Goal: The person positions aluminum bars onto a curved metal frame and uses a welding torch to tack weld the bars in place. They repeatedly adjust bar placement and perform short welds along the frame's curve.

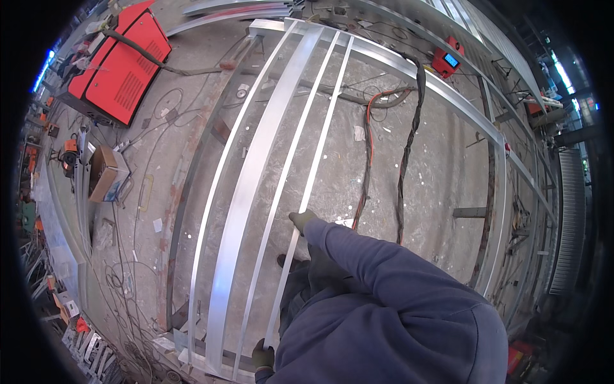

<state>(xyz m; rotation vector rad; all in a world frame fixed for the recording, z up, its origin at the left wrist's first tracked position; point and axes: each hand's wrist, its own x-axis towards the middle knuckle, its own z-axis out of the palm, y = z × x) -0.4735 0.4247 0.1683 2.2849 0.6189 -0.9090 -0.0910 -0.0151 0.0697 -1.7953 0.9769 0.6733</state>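
A large frame of pale metal bars (246, 192) lies flat over the concrete floor, its long members running away from me. My right hand (300, 221), in a dark green glove at the end of a blue sleeve, grips a thin metal strip (320, 134) partway along its length. In the same kind of glove, my left hand (262, 356) holds the near end of that strip at the bottom of the picture. A wider flat bar (256, 160) and another thin strip (281, 185) lie just to the left.
A red welding machine (121, 64) stands at the back left, with a cardboard box (105, 173) nearer. Orange and black cables (384, 166) snake under the frame. A small red device with a blue screen (448, 61) sits at the far right. Scrap and wires litter the left side.
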